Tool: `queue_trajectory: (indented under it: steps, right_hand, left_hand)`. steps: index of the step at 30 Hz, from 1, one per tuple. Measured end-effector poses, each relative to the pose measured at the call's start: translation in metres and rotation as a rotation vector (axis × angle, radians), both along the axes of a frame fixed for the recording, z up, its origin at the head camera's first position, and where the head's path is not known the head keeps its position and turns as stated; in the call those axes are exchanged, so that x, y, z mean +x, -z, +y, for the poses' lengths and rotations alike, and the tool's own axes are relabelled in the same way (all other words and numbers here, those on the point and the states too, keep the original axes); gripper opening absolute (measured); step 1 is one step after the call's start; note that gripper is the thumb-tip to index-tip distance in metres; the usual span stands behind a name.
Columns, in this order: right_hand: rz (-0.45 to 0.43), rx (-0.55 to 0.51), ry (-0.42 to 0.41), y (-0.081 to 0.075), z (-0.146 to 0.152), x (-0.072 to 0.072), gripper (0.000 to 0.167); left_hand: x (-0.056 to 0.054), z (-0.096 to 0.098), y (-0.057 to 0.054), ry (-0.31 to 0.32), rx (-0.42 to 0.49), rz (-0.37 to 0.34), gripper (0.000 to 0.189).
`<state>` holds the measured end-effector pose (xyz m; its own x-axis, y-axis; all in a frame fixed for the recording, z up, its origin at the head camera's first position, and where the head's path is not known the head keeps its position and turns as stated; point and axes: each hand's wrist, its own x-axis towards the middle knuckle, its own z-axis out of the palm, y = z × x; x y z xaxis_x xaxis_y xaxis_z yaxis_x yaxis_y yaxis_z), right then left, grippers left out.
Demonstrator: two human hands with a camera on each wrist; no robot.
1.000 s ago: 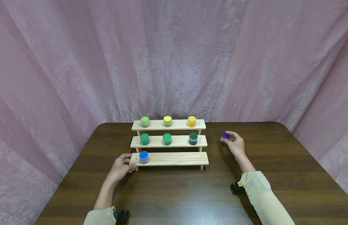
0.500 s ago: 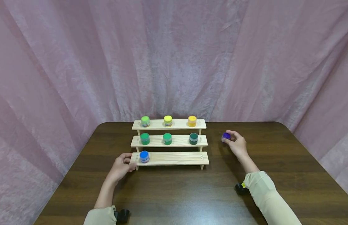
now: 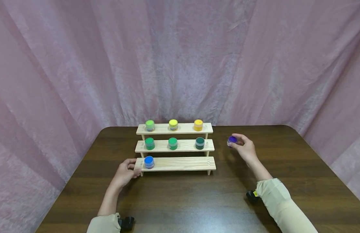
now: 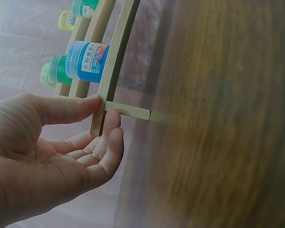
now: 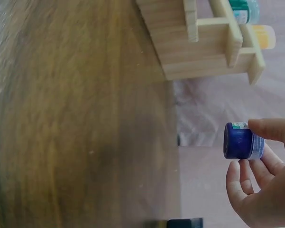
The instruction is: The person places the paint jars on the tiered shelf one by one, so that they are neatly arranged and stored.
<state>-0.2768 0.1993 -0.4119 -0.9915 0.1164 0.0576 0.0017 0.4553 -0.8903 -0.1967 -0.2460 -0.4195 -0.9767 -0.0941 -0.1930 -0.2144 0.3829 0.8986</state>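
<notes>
In the head view my right hand (image 3: 246, 150) pinches a purple paint jar (image 3: 231, 140) between thumb and fingers, to the right of the wooden rack. The right wrist view shows this dark blue-violet jar (image 5: 238, 141) held clear of the table, its lid toward the hand. My left hand (image 3: 124, 173) grips the left end of the three-tier wooden rack (image 3: 183, 164) at its lowest shelf. In the left wrist view the thumb lies on the shelf (image 4: 114, 61) and the fingers curl under its end. A blue paint jar (image 3: 149, 162) stands beside that hand on the bottom shelf.
On the middle shelf stand two green jars (image 3: 149, 144) and a dark green jar (image 3: 200, 143). The top shelf carries a light green jar (image 3: 150, 125), a yellow jar (image 3: 173, 125) and an orange-yellow jar (image 3: 198, 125). A pink curtain (image 3: 180, 64) hangs behind the brown table (image 3: 180, 204).
My right hand has lifted slightly with the purple jar, and its forearm has shifted a little to the right. The left hand and the rack stay in place.
</notes>
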Motion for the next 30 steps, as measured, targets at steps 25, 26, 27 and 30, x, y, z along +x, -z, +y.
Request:
queue_trajectory:
  steps: [25, 26, 27, 30]
  right_hand:
    - [0.041, -0.078, -0.099, -0.020, -0.015, 0.018, 0.049]
    - [0.047, -0.070, -0.102, -0.021, -0.017, 0.018, 0.048]
    - [0.053, -0.065, -0.101, -0.023, -0.020, 0.019, 0.048]
    - [0.063, -0.045, -0.106, -0.027, -0.026, 0.021, 0.047]
  left_hand:
    - [-0.002, -0.001, 0.001, 0.008, -0.009, 0.001, 0.052]
    - [-0.001, -0.001, 0.001, 0.007, -0.010, 0.001, 0.053]
    - [-0.001, -0.001, 0.001, 0.008, -0.011, 0.002, 0.053]
    - [-0.001, -0.002, 0.001, 0.012, -0.013, 0.007, 0.054]
